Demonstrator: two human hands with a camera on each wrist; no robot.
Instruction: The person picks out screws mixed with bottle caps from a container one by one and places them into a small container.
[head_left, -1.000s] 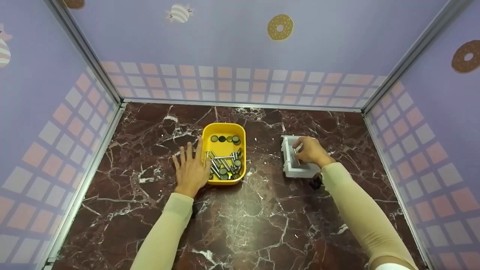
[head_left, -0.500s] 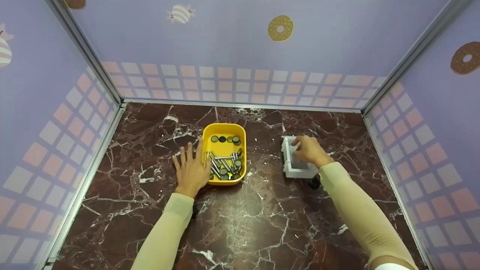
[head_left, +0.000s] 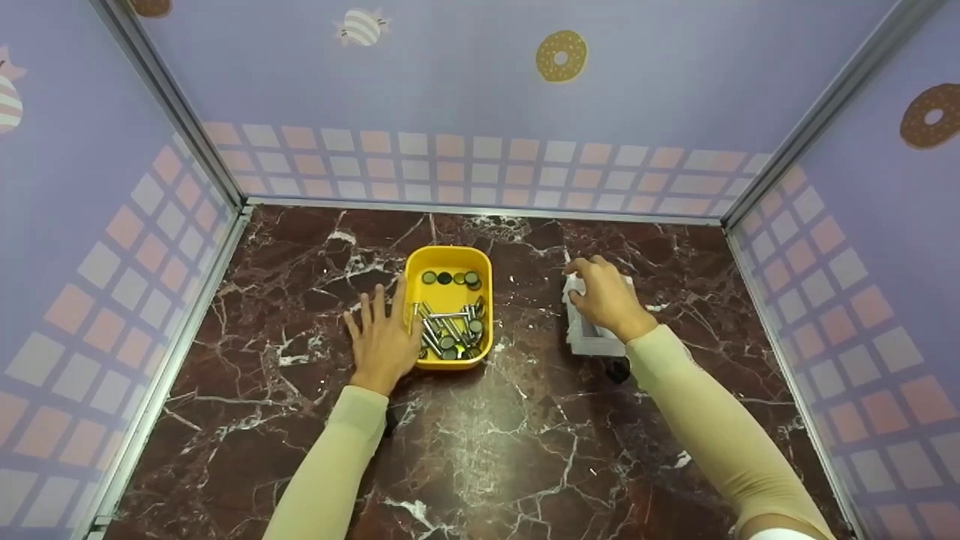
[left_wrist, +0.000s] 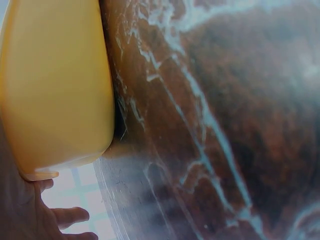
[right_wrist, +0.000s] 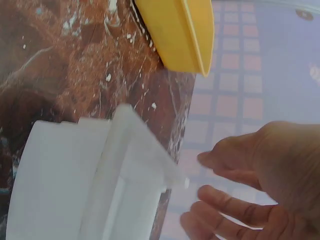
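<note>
A yellow bin (head_left: 451, 251) stands in the middle of the table. In its near half lie several metal bolts (head_left: 448, 326), mixed with round disc-shaped pieces (head_left: 448, 343); more discs (head_left: 445, 278) lie toward its far end. My left hand (head_left: 385, 341) rests against the bin's left side, fingers spread and straight, thumb at the rim. Over the white-grey bin (head_left: 596, 346) on the right hovers my right hand (head_left: 609, 300). In the right wrist view its fingers (right_wrist: 220, 207) are loosely bent and apart from the thumb, with nothing between them. My hand hides much of that bin's inside.
Dark red marbled tabletop (head_left: 480, 450) surrounds both bins. A purple checked wall (head_left: 480, 172) rises at the back, with side walls at left and right. Table surface lies between the two bins.
My right hand has lifted out of the white-grey bin and shifted slightly left and away from me. The thin metal piece seen earlier in its fingers is gone. My left hand stays put.
</note>
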